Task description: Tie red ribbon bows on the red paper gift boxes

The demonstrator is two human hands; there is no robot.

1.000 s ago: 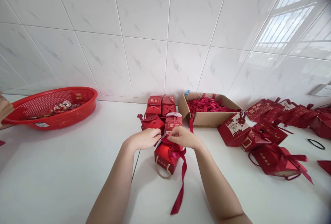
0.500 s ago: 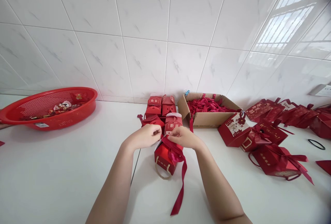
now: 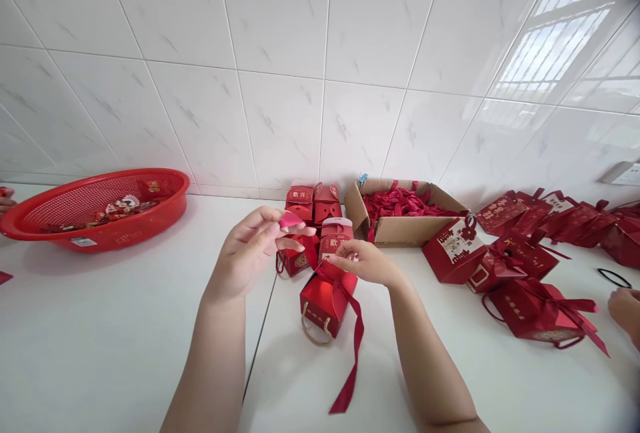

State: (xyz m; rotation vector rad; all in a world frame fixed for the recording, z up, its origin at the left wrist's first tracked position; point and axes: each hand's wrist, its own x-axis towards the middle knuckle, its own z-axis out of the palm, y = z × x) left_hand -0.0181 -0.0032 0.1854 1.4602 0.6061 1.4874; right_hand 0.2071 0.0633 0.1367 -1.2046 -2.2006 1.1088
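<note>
A small red gift box (image 3: pixel 323 303) with a rope handle stands on the white table in front of me. A dark red ribbon (image 3: pixel 353 353) runs from its top and trails down toward me. My left hand (image 3: pixel 250 253) is lifted above the table and pinches one end of the ribbon between thumb and fingers. My right hand (image 3: pixel 363 263) rests at the box's top and holds the ribbon there.
Several closed red boxes (image 3: pixel 314 209) stand behind. A cardboard box (image 3: pixel 400 229) holds ribbons. Finished boxes (image 3: pixel 525 253) lie at right, near another person's hand (image 3: pixel 625 309) and a black hair tie (image 3: pixel 611 277). A red basket (image 3: pixel 100 209) sits at left, a hand (image 3: pixel 5 201) beside it.
My left hand has risen up and to the left, pulling a ribbon end away from the box. Another person's hand has come in at the right edge.
</note>
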